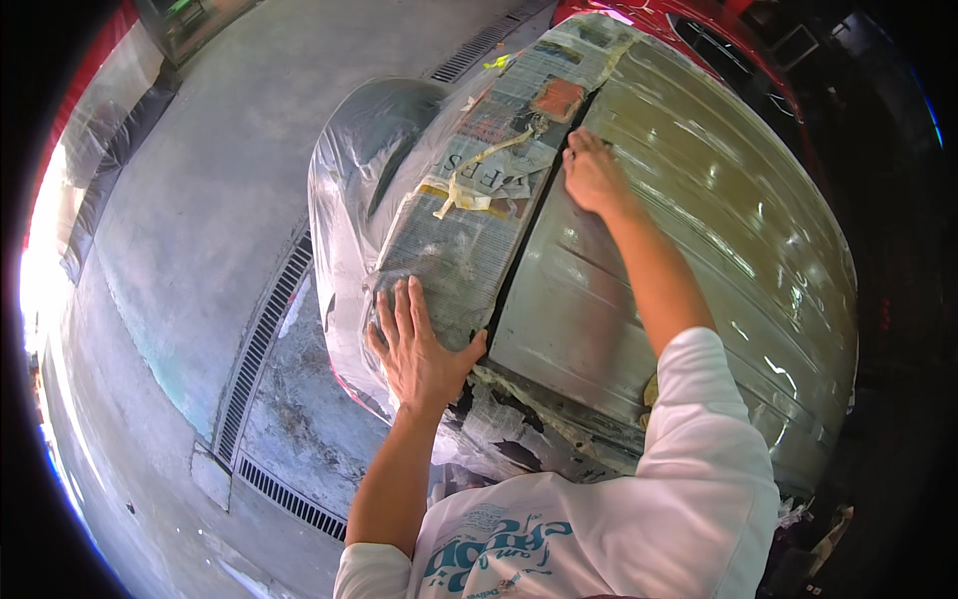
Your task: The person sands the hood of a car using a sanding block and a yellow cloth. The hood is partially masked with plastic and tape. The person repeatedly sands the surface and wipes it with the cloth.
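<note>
My left hand (419, 344) lies flat, fingers spread, on newspaper masking (479, 200) taped over a car's side. My right hand (591, 172) rests further up, fingertips pressing at the dark seam (529, 230) between the newspaper and a primed grey-green car panel (699, 220). Clear plastic sheeting (344, 210) covers the bodywork left of the newspaper. Strips of beige masking tape (464, 185) cross the paper. Neither hand holds anything.
A concrete floor (200, 200) with a long drain grate (261, 339) runs along the left. Red bodywork (689, 25) shows at the top beyond the panel. Torn paper and tape (509, 429) hang at the panel's near edge.
</note>
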A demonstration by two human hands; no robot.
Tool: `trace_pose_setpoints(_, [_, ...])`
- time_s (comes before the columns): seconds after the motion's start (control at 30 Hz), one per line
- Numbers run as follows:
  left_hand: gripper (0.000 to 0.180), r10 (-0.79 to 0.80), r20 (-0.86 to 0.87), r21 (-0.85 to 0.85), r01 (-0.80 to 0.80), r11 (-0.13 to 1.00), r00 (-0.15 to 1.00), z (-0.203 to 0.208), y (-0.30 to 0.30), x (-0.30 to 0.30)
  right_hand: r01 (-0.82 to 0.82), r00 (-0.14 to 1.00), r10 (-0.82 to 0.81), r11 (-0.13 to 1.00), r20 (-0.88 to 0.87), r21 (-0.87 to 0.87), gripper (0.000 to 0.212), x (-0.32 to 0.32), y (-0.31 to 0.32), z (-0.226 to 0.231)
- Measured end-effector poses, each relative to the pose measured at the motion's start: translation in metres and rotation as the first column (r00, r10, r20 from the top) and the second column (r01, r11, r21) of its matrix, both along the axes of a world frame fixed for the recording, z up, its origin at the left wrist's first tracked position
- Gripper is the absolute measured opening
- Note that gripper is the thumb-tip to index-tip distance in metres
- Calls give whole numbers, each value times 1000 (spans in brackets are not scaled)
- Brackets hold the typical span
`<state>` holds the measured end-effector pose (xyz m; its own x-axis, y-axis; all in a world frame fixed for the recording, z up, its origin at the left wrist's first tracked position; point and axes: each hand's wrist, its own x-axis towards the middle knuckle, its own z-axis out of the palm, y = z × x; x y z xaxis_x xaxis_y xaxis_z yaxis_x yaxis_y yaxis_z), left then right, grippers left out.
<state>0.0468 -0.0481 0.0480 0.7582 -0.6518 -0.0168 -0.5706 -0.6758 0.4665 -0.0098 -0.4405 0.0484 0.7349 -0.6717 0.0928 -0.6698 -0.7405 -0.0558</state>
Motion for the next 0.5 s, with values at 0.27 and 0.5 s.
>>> trace_pose_setpoints(0.27, [127,-14,-22,41,14,999,1000,0,3,2,239,970,-242,965,10,110,51,25,-139,8])
trace_pose_setpoints(0.5, [126,-2,-30,48,4,999,1000,0,1,3,-30,995,23,997,93,72,55,4,-134,-24])
